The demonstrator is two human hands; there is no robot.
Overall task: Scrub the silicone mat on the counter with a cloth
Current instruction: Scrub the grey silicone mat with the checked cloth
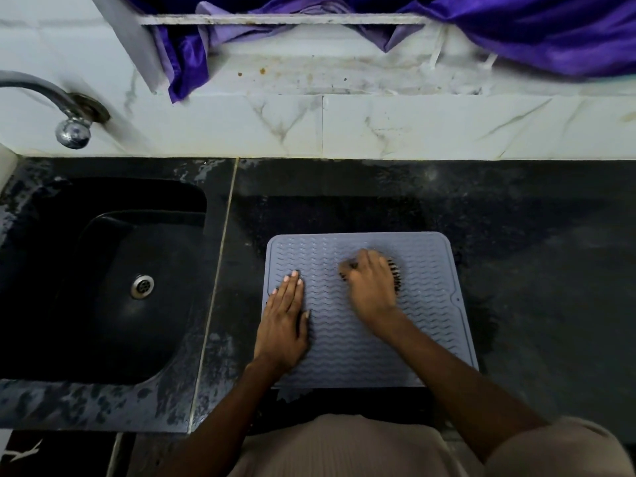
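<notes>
Left to right: black rectangular sink basin (103, 287) sunk in the dark speckled stone desk (533, 270); left hand (284, 321), fingers flat and spread, pressing the grey wavy-ribbed silicone mat (344, 339); right hand (370, 287), fingers curled around a dark striped cloth (395, 271) mid-mat.

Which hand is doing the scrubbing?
The right hand, curled over a striped cloth mid-mat. The left hand lies flat, fingers straight, at the mat's left edge.

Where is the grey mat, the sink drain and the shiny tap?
silicone mat (347, 335): head view, on its bare wavy middle.
sink drain (142, 286): head view, on the metal ring's centre.
tap (73, 132): head view, on the round shiny knob.
</notes>
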